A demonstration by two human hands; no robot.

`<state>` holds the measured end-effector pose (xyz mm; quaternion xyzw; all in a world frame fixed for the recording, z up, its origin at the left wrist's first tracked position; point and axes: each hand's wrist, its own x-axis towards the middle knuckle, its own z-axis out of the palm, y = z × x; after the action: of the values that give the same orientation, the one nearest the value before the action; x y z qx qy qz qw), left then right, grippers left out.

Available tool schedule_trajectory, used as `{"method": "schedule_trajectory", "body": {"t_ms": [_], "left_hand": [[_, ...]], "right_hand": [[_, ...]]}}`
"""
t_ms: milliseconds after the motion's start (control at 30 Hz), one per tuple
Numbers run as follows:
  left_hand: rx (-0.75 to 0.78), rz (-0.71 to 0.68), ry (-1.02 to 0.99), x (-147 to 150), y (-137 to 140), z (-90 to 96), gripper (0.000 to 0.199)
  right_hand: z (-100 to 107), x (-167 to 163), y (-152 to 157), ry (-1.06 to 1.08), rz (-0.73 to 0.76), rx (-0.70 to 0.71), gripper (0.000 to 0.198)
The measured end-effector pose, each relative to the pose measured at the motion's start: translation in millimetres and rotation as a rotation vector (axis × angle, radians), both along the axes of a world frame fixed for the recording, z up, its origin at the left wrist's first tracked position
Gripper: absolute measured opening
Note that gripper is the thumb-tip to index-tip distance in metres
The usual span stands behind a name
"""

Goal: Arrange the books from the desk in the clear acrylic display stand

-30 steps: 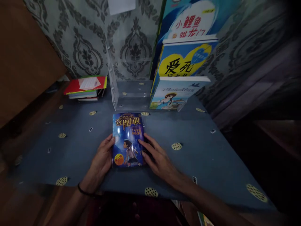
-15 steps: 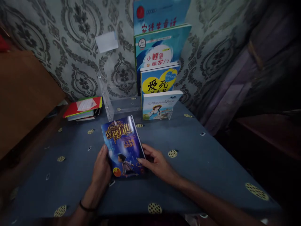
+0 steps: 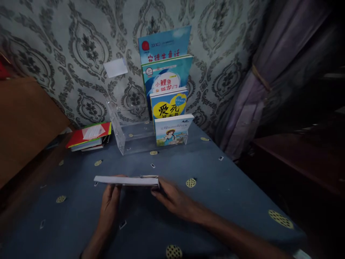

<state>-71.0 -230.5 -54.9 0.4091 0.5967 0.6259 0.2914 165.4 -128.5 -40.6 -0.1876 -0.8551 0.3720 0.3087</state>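
A book [image 3: 129, 180] is held edge-on above the table, its pale page edges facing me and its cover out of sight. My left hand [image 3: 111, 198] grips it from below, left of the middle. At its right end my right hand [image 3: 172, 199] pinches the corner between thumb and fingers. Beyond the book stands a clear acrylic book rack [image 3: 121, 142]. On the rack's right side several books rise in tiers: a white-and-blue one [image 3: 172, 133] in front, then a yellow-and-blue one [image 3: 168, 106], a teal one [image 3: 168, 73] and a tall blue one [image 3: 164, 43].
A small stack of books with a red cover on top [image 3: 90, 135] lies left of the rack. A cardboard box [image 3: 29, 126] stands at far left. Patterned wallpaper [image 3: 88, 46] backs the blue tablecloth [image 3: 215, 201]; a tied purple curtain [image 3: 250, 97] hangs right.
The book has tipped from showing its blue front cover to lying edge-on, with both hands still on it. The view has shifted, so the rack sits lower and further left.
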Motion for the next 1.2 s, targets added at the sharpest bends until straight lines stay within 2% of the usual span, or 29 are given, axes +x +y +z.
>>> {"method": "schedule_trajectory", "body": {"t_ms": [100, 200, 367, 567, 867, 933, 1033, 1133, 1200], "left_hand": [[-0.003, 0.075, 0.052, 5.0, 0.5, 4.5, 0.037], [0.022, 0.064, 0.096, 9.2, 2.6, 15.1, 0.046], [0.018, 0.057, 0.118, 13.8, 3.7, 26.7, 0.053], [0.032, 0.041, 0.110, 19.8, 4.0, 30.7, 0.050], [0.001, 0.021, 0.108, 14.0, 4.9, 38.0, 0.038], [0.004, 0.011, 0.141, 10.2, 6.3, 41.5, 0.034], [0.035, -0.033, 0.228, 3.8, 9.4, 46.9, 0.028], [0.130, -0.057, 0.349, -4.7, 12.3, 50.2, 0.037], [0.183, -0.048, 0.467, -11.8, 12.8, 49.3, 0.044]], "right_hand": [[1.6, -1.0, 0.1, -0.010, -0.009, -0.001, 0.035], [8.3, -2.2, -0.8, 0.018, -0.004, -0.004, 0.037], [31.9, -5.2, -6.1, 0.084, -0.008, -0.026, 0.034], [57.6, -14.6, -6.2, 0.235, -0.005, 0.016, 0.035], [60.3, -14.4, 1.7, 0.262, -0.004, 0.111, 0.035], [62.2, -13.2, 3.8, 0.250, 0.006, 0.170, 0.034], [63.1, -13.0, 10.8, 0.253, 0.047, 0.364, 0.032], [57.7, -13.6, 21.3, 0.261, 0.042, 0.589, 0.032], [49.9, -12.9, 27.6, 0.237, 0.022, 0.692, 0.032]]}}
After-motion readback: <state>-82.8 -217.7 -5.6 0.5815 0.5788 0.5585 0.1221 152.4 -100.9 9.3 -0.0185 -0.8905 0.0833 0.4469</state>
